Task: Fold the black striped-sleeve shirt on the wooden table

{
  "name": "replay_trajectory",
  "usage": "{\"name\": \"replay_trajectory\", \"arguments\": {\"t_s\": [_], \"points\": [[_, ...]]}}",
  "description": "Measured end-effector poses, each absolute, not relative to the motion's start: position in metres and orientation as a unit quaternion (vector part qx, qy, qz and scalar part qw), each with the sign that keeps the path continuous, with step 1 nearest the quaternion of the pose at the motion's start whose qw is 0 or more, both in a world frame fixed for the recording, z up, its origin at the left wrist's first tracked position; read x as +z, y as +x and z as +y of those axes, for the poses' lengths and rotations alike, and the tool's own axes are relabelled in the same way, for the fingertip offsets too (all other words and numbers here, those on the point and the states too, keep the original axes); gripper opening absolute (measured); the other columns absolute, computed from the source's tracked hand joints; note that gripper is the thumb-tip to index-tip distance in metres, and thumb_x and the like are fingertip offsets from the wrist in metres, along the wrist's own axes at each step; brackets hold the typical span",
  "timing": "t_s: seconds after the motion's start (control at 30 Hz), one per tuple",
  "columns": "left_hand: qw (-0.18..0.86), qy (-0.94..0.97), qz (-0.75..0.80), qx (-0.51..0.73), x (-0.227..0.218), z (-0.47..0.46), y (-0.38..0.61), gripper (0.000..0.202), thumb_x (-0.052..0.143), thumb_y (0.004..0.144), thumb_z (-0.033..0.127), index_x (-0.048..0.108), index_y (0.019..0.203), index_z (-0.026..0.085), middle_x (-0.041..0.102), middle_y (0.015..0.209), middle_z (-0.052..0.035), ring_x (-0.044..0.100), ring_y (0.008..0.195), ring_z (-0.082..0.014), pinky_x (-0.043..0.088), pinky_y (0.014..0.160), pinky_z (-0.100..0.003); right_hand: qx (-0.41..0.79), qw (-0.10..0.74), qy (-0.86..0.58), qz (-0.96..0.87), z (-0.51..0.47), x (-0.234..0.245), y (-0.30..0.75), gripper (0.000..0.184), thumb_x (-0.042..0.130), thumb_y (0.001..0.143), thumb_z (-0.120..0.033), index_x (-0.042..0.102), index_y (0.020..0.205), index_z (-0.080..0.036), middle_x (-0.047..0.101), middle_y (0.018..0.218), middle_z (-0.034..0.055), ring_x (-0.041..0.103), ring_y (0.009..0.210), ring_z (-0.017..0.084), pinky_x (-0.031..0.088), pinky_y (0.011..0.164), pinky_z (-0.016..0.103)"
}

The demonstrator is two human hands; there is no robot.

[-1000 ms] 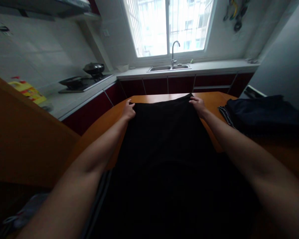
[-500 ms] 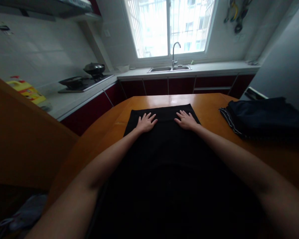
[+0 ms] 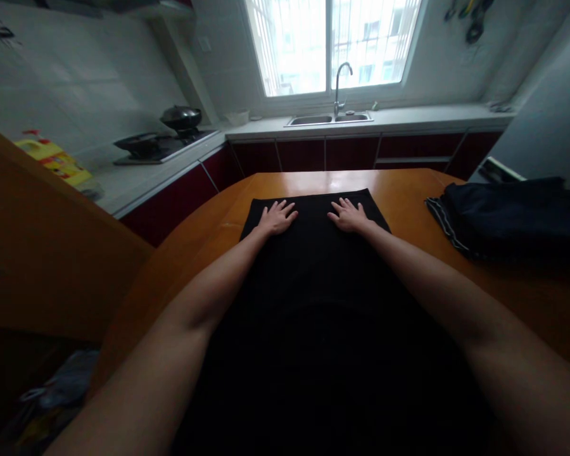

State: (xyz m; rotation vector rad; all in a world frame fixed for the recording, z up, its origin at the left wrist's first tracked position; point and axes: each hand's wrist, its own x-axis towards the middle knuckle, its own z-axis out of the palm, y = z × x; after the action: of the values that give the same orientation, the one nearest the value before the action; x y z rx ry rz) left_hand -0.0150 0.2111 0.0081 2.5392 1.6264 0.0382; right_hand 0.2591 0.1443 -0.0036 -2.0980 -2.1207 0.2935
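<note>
A black piece of cloth [image 3: 313, 272], perhaps a garment, is spread over the wooden table [image 3: 209, 234]; its kind is too dark to tell. Near its far left corner, my left hand [image 3: 276, 219] lies flat on it with fingers spread. Close to the far right corner, my right hand [image 3: 349, 216] also rests flat, fingers apart. Both palms face down, and neither hand grips the fabric. The cloth's far edge shows just beyond my fingertips, while its near part blends into darkness between my arms.
Folded dark cloths [image 3: 508, 215] are stacked at the table's right. Beyond the table, a counter holds a sink [image 3: 332, 119] with a tap. A stove [image 3: 168, 149] with a lidded pan [image 3: 180, 118] and a yellow jug [image 3: 52, 159] stand to the left.
My right hand has slid slightly inward over the cloth; my left hand keeps nearly the same place on it. The camera view has tilted a little downward.
</note>
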Motion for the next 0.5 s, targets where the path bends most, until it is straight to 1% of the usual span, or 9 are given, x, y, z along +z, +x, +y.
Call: {"name": "replay_trajectory", "arguments": {"t_s": [0.07,0.13,0.17,0.23,0.3,0.33,0.4,0.43,0.5], "points": [[0.054,0.808,0.587,0.009,0.010,0.219,-0.037,0.073,0.014,0.101,0.066,0.027,0.162,0.029,0.017,0.171,-0.0056,0.012,0.157,-0.0325,0.012,0.123,-0.061,0.080,0.084,-0.727,-0.677,0.139,-0.008,0.283,0.067,0.027,0.103,-0.055,0.033,0.159,-0.019,0.021,0.169,0.0144,0.016,0.156,0.031,0.013,0.122,0.059],[0.035,0.783,0.622,0.006,0.015,0.222,-0.062,0.073,0.013,0.102,0.064,0.029,0.161,0.026,0.019,0.170,-0.0091,0.014,0.157,-0.0338,0.012,0.123,-0.062,0.038,0.112,-0.772,-0.625,0.131,-0.008,0.313,0.062,0.027,0.105,-0.046,0.043,0.153,-0.011,0.030,0.165,0.0197,0.024,0.153,0.032,0.018,0.121,0.057],[0.019,0.779,0.626,0.010,0.018,0.219,-0.072,0.072,0.013,0.103,0.062,0.030,0.161,0.024,0.020,0.170,-0.0106,0.014,0.156,-0.0341,0.012,0.123,-0.061,0.014,0.129,-0.788,-0.601,0.124,-0.007,0.326,0.059,0.028,0.104,-0.042,0.046,0.149,-0.007,0.034,0.162,0.0220,0.026,0.152,0.033,0.020,0.121,0.057],[-0.018,0.793,0.608,0.027,0.026,0.202,-0.084,0.068,0.016,0.105,0.056,0.031,0.161,0.020,0.022,0.169,-0.0127,0.015,0.156,-0.0334,0.011,0.124,-0.060,-0.027,0.160,-0.785,-0.598,0.105,-0.001,0.340,0.054,0.034,0.103,-0.034,0.049,0.146,-0.005,0.036,0.161,0.0229,0.027,0.151,0.034,0.020,0.121,0.057],[-0.043,0.830,0.555,0.051,0.036,0.168,-0.085,0.064,0.025,0.105,0.050,0.030,0.161,0.017,0.025,0.168,-0.0128,0.016,0.156,-0.0311,0.013,0.125,-0.055,-0.046,0.198,-0.740,-0.641,0.072,0.009,0.336,0.052,0.041,0.100,-0.030,0.051,0.146,-0.008,0.039,0.160,0.0204,0.031,0.149,0.034,0.022,0.121,0.054],[-0.043,0.852,0.518,0.062,0.042,0.145,-0.084,0.064,0.030,0.105,0.048,0.029,0.161,0.017,0.027,0.167,-0.0124,0.017,0.156,-0.0297,0.014,0.126,-0.052,-0.043,0.221,-0.708,-0.670,0.051,0.015,0.328,0.050,0.043,0.098,-0.028,0.053,0.144,-0.010,0.043,0.157,0.0190,0.035,0.147,0.033,0.026,0.120,0.051],[0.007,0.906,0.418,0.071,0.054,0.090,-0.083,0.064,0.039,0.103,0.047,0.028,0.161,0.022,0.029,0.167,-0.0072,0.021,0.155,-0.0262,0.021,0.125,-0.043,0.000,0.265,-0.624,-0.736,-0.003,0.026,0.306,0.043,0.045,0.098,-0.025,0.062,0.136,-0.017,0.058,0.142,0.0146,0.052,0.130,0.029,0.039,0.112,0.044],[0.049,0.924,0.374,0.068,0.060,0.060,-0.083,0.065,0.042,0.102,0.047,0.028,0.161,0.025,0.032,0.165,-0.0056,0.027,0.153,-0.0249,0.026,0.124,-0.040,0.029,0.272,-0.575,-0.771,-0.034,0.031,0.295,0.038,0.045,0.098,-0.025,0.067,0.129,-0.020,0.064,0.131,0.0126,0.058,0.121,0.028,0.044,0.107,0.042],[0.133,0.934,0.327,0.062,0.073,0.000,-0.087,0.060,0.046,0.102,0.048,0.035,0.158,0.032,0.043,0.157,-0.0046,0.045,0.141,-0.0222,0.036,0.118,-0.036,0.065,0.276,-0.492,-0.823,-0.099,0.039,0.275,0.028,0.049,0.098,-0.026,0.072,0.114,-0.023,0.068,0.113,0.0103,0.062,0.106,0.025,0.048,0.097,0.041]]}}
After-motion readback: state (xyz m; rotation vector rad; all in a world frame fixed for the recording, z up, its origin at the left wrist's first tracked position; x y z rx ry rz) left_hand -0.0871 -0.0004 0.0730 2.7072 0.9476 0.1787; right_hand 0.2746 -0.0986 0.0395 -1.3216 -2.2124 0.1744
